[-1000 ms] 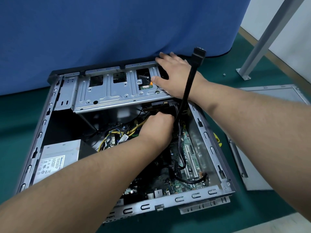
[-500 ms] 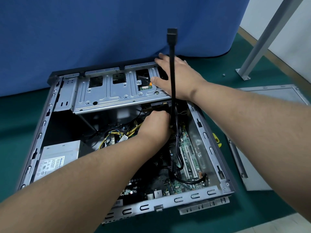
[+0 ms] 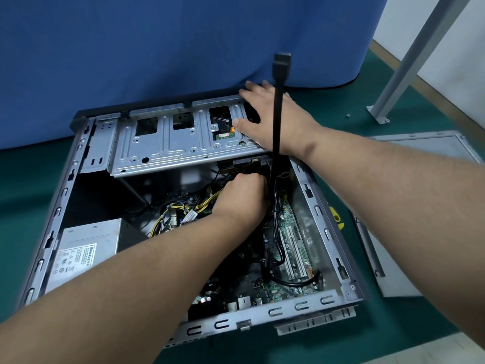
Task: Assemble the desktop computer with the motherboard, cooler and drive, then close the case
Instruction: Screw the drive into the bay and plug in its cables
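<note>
Grey steel case (image 3: pixel 301 307) lying open on its side on green mat (image 3: pixel 393 334), near rim with slotted tabs closest to camera. Just inside near rim: green motherboard (image 3: pixel 291 240) flat on case floor, white expansion slots along its right part, black cable loop at near right corner. Power supply (image 3: pixel 84 256) silver, labelled, sitting in near-left corner of case. Yellow and black wire bundle (image 3: pixel 183 208) beyond it, mid case.

Left hand (image 3: pixel 241 198) reaching deep into case centre, fingers curled downward under drive cage edge, gripping something dark there; exact item hidden by knuckles, cannot tell. Black cable (image 3: pixel 277 122) rising upright from beside left hand, crossing in front of right wrist, connector end free in air at top.

Drive cage (image 3: pixel 170 143) silver, spanning far side of case, rectangular cutouts on top. Drive (image 3: pixel 249 164) tucked under cage's right end, rear edge with connector showing just above left hand. Right hand (image 3: pixel 275 119) flat on cage's right end, fingers spread and straight, pressing down, thumb beside cutout.

Side panel (image 3: pixel 420 206) lying flat on mat right of case, apart from it. Yellow tool handle (image 3: pixel 336 218) between case wall and panel. Metal leg (image 3: pixel 401 61) bolted to floor far right. Blue curtain (image 3: pixel 157 48) behind everything.
</note>
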A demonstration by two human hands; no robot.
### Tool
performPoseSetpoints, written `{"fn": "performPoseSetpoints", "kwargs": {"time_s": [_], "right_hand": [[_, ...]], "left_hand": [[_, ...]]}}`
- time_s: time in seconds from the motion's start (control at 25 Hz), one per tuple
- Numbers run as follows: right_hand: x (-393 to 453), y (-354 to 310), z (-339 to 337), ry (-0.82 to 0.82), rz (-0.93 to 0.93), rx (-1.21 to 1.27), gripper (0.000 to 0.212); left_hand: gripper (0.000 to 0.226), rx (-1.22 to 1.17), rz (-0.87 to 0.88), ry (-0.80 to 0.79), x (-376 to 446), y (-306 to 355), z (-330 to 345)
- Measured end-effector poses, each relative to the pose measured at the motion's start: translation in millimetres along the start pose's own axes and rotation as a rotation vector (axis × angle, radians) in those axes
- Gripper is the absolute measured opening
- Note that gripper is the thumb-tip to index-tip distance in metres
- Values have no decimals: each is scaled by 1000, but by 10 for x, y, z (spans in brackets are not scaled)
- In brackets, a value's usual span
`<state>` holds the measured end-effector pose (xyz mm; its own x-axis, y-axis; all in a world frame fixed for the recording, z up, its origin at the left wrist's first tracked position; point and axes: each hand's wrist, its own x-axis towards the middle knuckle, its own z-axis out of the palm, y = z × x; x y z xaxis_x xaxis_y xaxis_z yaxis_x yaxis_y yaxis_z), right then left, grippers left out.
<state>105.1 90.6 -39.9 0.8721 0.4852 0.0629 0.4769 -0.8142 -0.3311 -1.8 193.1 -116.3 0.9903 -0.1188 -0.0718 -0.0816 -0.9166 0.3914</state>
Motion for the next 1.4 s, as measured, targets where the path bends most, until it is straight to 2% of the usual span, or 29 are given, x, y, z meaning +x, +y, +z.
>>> {"fn": "performPoseSetpoints", "kwargs": {"time_s": [0.12, 0.2, 0.4, 0.56, 0.76, 0.92, 1.08, 1.28, 1.4], "right_hand": [[13, 12, 6, -12, 22, -10, 72], [11, 10, 1, -17, 25, -10, 72], [1, 5, -7, -16, 21, -3, 72], [11, 27, 13, 10, 9, 11, 72], [40, 38, 45, 27, -17, 24, 71], [33, 44, 54, 27, -10, 25, 72], [32, 31, 36, 4, 3, 10, 73], [9, 22, -1, -2, 11, 35, 72], [17, 7, -6, -29, 38, 16, 73]], "left_hand": [[32, 14, 21, -27, 14, 4, -7], [18, 62, 11, -55, 27, 10, -12], [34, 52, 34, -79, 46, -15, -18], [11, 61, 28, -27, 34, 17, -42], [12, 71, -19, -29, 12, 56, -52], [4, 111, 35, -86, 3, 43, -70], [5, 93, 79, -46, -5, -5, -52], [39, 71, 43, -23, 5, -31, -21], [32, 65, 30, -39, -22, -31, -24]]}}
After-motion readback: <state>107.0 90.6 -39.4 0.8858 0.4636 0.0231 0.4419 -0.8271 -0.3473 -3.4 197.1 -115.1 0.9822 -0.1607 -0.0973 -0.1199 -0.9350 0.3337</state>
